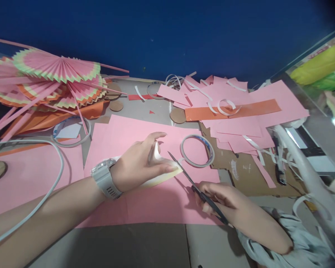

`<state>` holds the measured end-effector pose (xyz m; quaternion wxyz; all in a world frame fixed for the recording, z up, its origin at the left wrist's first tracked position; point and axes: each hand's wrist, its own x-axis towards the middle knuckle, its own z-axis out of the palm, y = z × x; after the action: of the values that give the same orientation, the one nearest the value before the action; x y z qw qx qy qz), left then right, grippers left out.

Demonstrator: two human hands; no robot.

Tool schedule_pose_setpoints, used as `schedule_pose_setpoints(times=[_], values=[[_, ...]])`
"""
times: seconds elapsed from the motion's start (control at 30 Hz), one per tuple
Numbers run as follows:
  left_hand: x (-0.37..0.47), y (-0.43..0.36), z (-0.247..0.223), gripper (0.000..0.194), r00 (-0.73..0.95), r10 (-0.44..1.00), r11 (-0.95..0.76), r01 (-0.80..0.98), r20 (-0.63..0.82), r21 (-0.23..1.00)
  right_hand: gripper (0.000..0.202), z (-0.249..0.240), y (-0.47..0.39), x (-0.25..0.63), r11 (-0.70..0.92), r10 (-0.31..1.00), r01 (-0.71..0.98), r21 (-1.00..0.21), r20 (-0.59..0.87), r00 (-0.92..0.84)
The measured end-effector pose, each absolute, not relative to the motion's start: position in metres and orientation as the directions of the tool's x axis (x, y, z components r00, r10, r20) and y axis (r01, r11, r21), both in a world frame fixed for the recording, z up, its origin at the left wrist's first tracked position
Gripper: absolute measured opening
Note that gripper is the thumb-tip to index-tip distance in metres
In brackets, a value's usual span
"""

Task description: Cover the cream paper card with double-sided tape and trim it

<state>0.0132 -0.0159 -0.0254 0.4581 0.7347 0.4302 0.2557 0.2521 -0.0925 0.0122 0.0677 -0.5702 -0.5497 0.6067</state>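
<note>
Your left hand [141,162] pinches a curled white-and-yellow paper [163,160] over the pink sheet [150,210]; your right hand [220,204] holds the scissors [194,183], blades by the paper's right end. White marks on the cardboard [254,186] are illegible. The grey table [128,243] meets a blue panel [167,37]. Your left fingers partly hide the paper; your right sleeve [284,234] is cut off.

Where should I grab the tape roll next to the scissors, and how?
I'd pinch the tape roll by its right rim, coming from the right, one finger inside the hole. It lies flat, an open ring, and the scissors' blades are on its left.
</note>
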Motion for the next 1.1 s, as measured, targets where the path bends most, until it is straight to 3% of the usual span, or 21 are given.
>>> schedule_pose_setpoints(times=[0.3, 0.63, 1.1], values=[[0.013, -0.016, -0.023, 0.066, 0.497, 0.867, -0.205, 0.404, -0.026, 0.891, 0.023, 0.010, -0.092, 0.252, -0.440, 0.662, 0.488, -0.753, -0.640, -0.391], [0.013, -0.016, -0.026, 0.067, 0.507, 0.862, -0.218, 0.380, -0.005, 0.899, 0.020, -0.002, -0.092, 0.258, -0.397, 0.689, 0.382, -0.835, -0.546, -0.477], [0.013, -0.015, -0.027, 0.069, 0.527, 0.850, -0.225, 0.361, 0.001, 0.905, 0.019, 0.000, -0.092, 0.257, -0.418, 0.666, 0.390, -0.820, -0.569, -0.483]])
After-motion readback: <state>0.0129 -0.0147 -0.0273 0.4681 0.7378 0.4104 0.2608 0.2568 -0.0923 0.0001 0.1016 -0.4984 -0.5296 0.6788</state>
